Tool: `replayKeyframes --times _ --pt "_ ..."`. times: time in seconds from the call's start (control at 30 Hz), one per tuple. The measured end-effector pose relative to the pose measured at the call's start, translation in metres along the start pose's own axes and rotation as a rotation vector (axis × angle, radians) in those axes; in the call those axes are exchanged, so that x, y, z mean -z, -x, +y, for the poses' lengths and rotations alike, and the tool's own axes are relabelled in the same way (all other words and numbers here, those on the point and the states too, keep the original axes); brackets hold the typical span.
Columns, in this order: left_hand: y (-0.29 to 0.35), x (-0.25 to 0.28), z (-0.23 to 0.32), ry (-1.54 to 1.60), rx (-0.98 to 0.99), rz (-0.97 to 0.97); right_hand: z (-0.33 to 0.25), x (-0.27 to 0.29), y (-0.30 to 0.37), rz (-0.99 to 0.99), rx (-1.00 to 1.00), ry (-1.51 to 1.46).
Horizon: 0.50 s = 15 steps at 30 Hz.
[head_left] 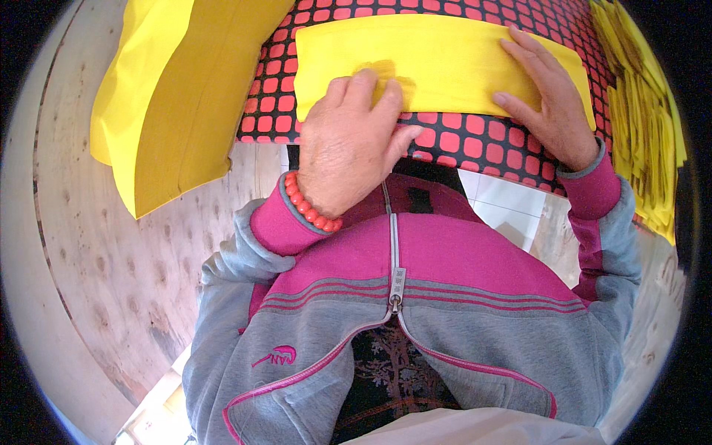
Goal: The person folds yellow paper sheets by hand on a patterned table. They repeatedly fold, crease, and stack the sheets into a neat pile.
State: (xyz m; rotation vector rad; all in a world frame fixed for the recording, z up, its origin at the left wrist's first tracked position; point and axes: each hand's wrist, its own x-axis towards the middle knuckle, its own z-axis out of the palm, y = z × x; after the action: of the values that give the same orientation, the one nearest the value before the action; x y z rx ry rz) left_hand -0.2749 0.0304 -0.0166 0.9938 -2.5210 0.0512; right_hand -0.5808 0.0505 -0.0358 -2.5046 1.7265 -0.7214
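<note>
Your left hand (352,141), thumb apart and fingers loosely bent, hides part of the yellow strip's (452,67) near edge; your right hand (547,104) spreads over its right end. The strip lies along the table's (449,141) near edge. A yellow sheet (193,96), cut off above, hides the left edge; stacked yellow cloths (641,111) blur rightward.

a fabric workshop is suggested, though a home cannot be ruled out: many yellow fabric pieces (639,126) are stacked at the right, a larger yellow sheet (196,96) is draped at the left, and a flat yellow fabric strip (452,67) is laid on a desk (452,141) covered in a red-and-black grid pattern. bare plywood (126,274) and pale floor tiles (508,200) can be seen below.
</note>
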Motion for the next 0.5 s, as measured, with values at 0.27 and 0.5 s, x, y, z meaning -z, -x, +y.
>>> replayKeyframes --times 0.27,0.5 --pt "0.024 0.014 -0.019 -0.021 0.006 0.039 -0.002 -0.003 -0.001 0.043 0.027 -0.014" --pt "-0.025 0.021 -0.021 0.022 -0.089 0.049 -0.001 -0.002 0.002 0.022 0.017 -0.021"
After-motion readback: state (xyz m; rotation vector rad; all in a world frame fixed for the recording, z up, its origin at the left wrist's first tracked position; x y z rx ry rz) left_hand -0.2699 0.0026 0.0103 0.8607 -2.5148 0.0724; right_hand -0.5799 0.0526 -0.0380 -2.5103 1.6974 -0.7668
